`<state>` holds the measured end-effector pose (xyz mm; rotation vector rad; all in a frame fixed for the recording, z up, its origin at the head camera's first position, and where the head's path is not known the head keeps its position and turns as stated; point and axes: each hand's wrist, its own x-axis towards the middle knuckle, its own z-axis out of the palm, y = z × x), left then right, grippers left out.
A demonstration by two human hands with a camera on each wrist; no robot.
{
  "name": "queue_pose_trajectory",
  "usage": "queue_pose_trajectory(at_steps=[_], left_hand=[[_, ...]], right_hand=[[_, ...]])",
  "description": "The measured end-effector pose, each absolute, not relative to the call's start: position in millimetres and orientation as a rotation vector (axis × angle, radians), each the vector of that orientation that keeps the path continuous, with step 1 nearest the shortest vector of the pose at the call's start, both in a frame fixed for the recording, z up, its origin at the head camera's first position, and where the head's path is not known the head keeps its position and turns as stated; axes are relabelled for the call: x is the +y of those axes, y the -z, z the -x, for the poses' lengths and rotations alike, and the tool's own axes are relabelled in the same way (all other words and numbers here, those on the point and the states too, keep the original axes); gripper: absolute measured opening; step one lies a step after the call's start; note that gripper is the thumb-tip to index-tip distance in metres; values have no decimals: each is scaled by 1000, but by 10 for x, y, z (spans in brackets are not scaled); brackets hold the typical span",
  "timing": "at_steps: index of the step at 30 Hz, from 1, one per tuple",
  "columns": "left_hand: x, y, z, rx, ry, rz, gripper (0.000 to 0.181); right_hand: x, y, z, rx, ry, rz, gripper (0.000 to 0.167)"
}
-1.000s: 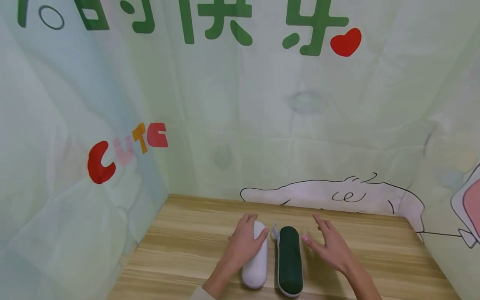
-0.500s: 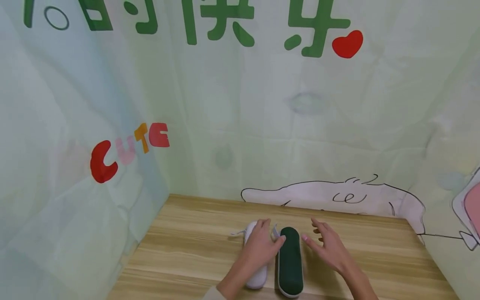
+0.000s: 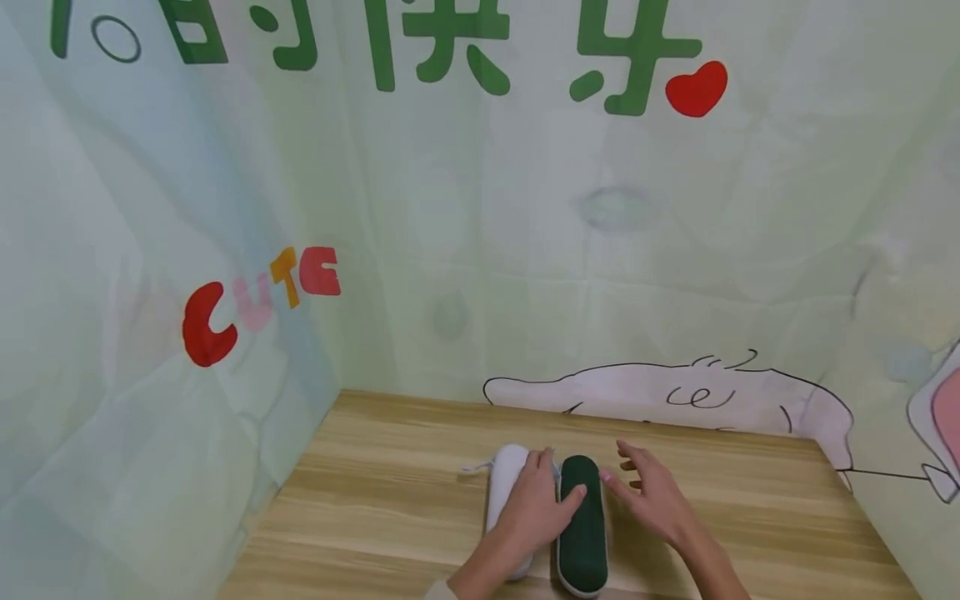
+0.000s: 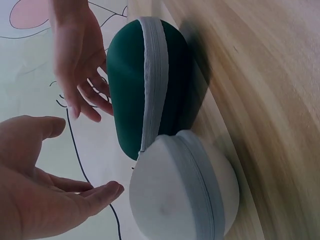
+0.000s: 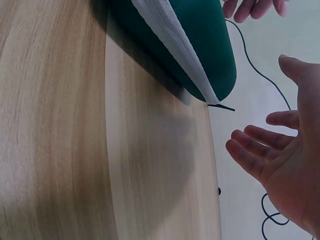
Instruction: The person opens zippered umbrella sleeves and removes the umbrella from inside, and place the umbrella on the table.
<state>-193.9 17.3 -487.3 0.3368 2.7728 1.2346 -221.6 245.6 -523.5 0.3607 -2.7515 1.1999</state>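
Green case (image 3: 583, 542) could be bumped toward the table's right edge (image 3: 853, 518) by the spread left hand (image 3: 537, 505). Right hand (image 3: 654, 500) is spread too.

Green case (image 4: 125, 85) smooth with a faint satin sheen, white case (image 4: 157, 195) smooth and matt, grey zip tape (image 4: 156, 75) of ribbed woven cloth, tabletop (image 5: 60, 130) wood-grained and low-sheen, backdrop (image 3: 525, 225) of creased, printed cloth, sleeve (image 3: 440, 592) probably matt cloth, barely in view

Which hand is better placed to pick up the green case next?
Probably the right hand: it is open, just right of the green case, with no other object between them. The left hand reaches across the white case.
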Motion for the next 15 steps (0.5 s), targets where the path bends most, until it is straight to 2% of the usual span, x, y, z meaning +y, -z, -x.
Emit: queue_pose_trajectory(at_steps=[15], left_hand=[[368, 4920, 1845, 2793, -1086, -335, 88]], right_hand=[[2432, 5354, 2288, -2790, -1234, -310, 58]])
